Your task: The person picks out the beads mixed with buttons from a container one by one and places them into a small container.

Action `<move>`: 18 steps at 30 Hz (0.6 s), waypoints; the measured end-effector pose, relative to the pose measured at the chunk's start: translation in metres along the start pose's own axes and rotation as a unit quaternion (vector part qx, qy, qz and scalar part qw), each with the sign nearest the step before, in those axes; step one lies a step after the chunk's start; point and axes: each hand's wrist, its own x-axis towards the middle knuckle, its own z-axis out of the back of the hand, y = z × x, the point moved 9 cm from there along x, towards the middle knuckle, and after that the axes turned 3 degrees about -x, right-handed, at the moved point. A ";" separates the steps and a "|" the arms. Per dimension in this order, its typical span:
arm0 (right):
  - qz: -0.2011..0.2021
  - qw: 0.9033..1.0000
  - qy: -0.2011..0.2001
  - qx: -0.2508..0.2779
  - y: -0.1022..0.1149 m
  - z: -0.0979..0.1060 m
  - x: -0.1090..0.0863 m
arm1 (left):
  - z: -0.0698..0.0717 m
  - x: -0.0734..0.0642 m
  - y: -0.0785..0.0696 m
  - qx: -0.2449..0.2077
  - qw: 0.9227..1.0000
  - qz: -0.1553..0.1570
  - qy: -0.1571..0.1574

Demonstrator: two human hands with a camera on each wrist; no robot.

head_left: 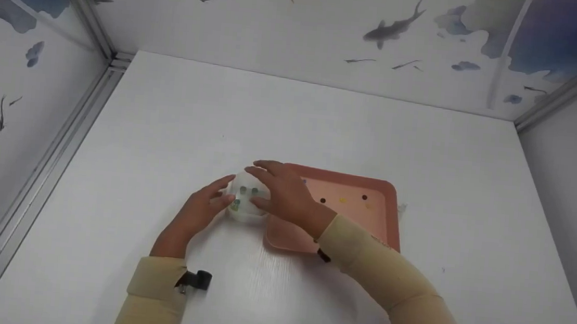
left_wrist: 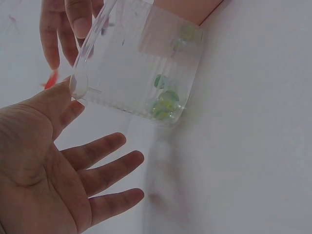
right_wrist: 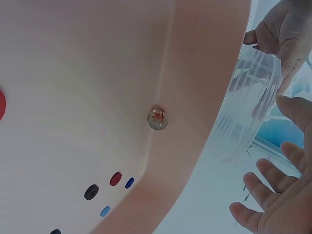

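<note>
A clear plastic container (head_left: 247, 213) with several greenish glass marbles (left_wrist: 165, 102) inside stands left of a pink tray (head_left: 393, 218). At its left side is my left hand (head_left: 201, 209), thumb tip right at the rim in the left wrist view and the other fingers extended and spread. My right hand (head_left: 288, 193) reaches over the tray's left edge to the container's other side, its fingers spread and its thumb close to the rim. In the right wrist view, a clear marble (right_wrist: 158, 118) with an orange pattern lies by the tray's sloping wall.
Several buttons lie in the tray, among them a black button (right_wrist: 91, 192), a dark red button (right_wrist: 115, 179) and a light blue button (right_wrist: 105, 211). The white table (head_left: 167, 109) is bordered by printed panels (head_left: 299, 43) with fish.
</note>
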 end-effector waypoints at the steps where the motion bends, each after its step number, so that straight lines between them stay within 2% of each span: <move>1: -0.001 1.000 -0.001 -0.002 0.000 0.001 0.000 | 0.000 0.000 0.000 -0.001 1.000 0.002 0.001; 8: -0.011 1.000 -0.006 -0.017 -0.004 0.004 -0.003 | 0.000 0.001 0.002 0.004 1.000 0.006 -0.005; 18: -0.051 0.998 0.029 -0.037 -0.013 0.005 -0.007 | -0.001 -0.001 -0.002 0.010 1.000 0.010 -0.008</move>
